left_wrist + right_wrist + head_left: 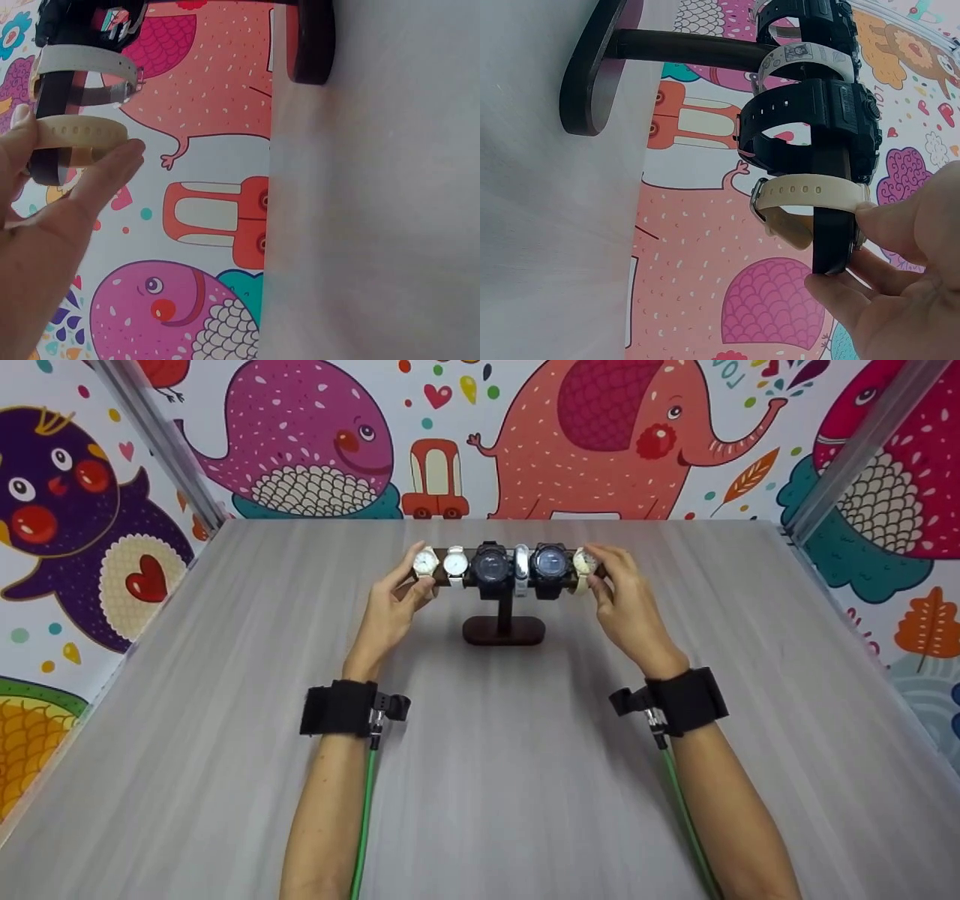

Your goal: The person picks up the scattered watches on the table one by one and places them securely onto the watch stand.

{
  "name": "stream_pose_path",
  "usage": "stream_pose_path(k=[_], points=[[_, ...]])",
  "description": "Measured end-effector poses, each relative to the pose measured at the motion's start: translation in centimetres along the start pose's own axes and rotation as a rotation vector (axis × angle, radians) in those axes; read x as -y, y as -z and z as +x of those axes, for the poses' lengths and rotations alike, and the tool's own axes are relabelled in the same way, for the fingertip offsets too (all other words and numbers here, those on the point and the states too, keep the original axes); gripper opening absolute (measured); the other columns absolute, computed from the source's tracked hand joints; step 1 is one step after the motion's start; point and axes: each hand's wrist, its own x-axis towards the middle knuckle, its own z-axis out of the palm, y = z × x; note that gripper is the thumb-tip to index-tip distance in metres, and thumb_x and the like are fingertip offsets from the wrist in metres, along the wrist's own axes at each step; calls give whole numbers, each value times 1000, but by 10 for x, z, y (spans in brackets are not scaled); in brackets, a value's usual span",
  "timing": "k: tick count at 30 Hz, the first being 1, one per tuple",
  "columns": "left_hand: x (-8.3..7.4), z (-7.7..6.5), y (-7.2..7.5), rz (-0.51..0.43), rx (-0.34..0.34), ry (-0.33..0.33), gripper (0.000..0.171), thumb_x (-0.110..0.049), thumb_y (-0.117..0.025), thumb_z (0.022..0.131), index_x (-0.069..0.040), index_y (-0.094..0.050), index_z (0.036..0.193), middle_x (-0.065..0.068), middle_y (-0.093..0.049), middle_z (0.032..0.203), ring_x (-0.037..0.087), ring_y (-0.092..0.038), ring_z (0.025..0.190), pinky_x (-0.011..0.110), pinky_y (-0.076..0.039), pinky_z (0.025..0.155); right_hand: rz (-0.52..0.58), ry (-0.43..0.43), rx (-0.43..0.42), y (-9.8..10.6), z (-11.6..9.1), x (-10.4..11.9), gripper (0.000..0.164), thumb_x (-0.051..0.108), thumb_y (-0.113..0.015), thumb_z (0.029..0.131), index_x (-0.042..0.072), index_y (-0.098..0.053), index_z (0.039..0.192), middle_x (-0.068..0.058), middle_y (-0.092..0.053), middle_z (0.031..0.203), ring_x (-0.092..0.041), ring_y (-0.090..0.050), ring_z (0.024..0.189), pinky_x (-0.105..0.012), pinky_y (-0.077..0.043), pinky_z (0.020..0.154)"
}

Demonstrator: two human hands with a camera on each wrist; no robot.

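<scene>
At both ends of the watch stand (503, 619), my hands work the crossbar together. My left hand (390, 611) sits at the stand's left end, thumb and fingers curled lightly round the cream-strapped watch (425, 562) hanging there; the left wrist view shows the fingertips (124, 154) touching its pale strap (79, 133), grip loose, not clamped. My right hand (626, 600) is at the stand's right end, pinching the beige-strapped watch (584, 562); in the right wrist view the thumb and a finger (832, 289) close round the bar end just below that strap (810, 196).

Between the two end watches, along the bar: a second white watch (455, 564), a big black watch (491, 566), a slim silver band (520, 562), another black watch (550, 564). The stand's base rests on the grey table (480, 780), well in front of the cartoon wall.

Handling notes, my judgement: the stand looks top-heavy on a single post, so any pull on one end should be met by steadying the other end. I would slide an end watch straight outward along the bar, not upward. The strap is soft; grip the case edges rather than squeezing the loop. I cannot tell whether the buckles are fastened.
</scene>
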Motion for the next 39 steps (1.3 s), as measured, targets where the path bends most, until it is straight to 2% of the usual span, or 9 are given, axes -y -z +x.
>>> stream_pose_path(k=[6,12,22,26,29,32,35,39], points=[[0,1,-7,-31,8,11,65,-30,-58,96,-15,-38,155,18,-40,158,35,-65,118,26,-56,97,-3,3,2,0,-1,0,44,-6,-51,99,-2,-51,143,-23,-51,141,-33,-60,113,-40,-53,96],[0,0,-8,-18,10,2,65,-30,-58,95,-14,-38,155,16,-37,160,37,-63,122,26,-57,96,-7,13,-8,0,-3,-1,43,-6,-52,99,-3,-51,142,-24,-51,142,-32,-60,113,-40,-53,95],[0,0,-7,-9,11,-16,62,-21,-58,98,-12,-36,155,20,-44,154,34,-65,118,24,-57,94,-28,16,-12,0,-3,-3,42,-5,-53,99,-3,-53,141,-23,-52,139,-31,-58,110,-38,-50,89],[0,0,-8,43,4,-13,65,-21,-58,98,-12,-32,157,23,-46,152,36,-66,116,24,-57,94,-35,21,-10,1,-4,-4,42,-6,-53,99,-3,-53,141,-23,-52,139,-30,-60,110,-35,-51,91],[-2,0,-8,91,5,-3,68,-24,-59,98,-16,-28,158,21,-39,157,34,-62,125,28,-56,99,-36,10,1,4,-5,-5,43,-6,-53,99,-2,-52,141,-22,-52,140,-31,-59,110,-37,-50,92],[-7,-3,-5,144,-11,12,71,-30,-60,98,-21,-25,159,20,-34,161,33,-53,137,34,-51,107,-29,-14,37,7,-6,-5,44,-4,-52,100,-2,-50,144,-23,-50,143,-33,-57,117,-43,-48,100],[-15,-9,1,203,-47,22,70,-37,-57,100,-26,-22,160,17,-35,161,32,-45,143,40,-46,113,-38,-39,88,10,-7,-2,45,2,-51,102,-1,-46,147,-22,-45,148,-35,-52,129,-49,-44,110],[-33,-18,8,310,-111,-17,68,-47,-50,102,-27,-22,160,14,-32,163,31,-38,148,45,-43,115,-81,-27,115,18,-13,10,47,8,-49,105,0,-42,150,-22,-37,154,-36,-44,138,-52,-41,113]])
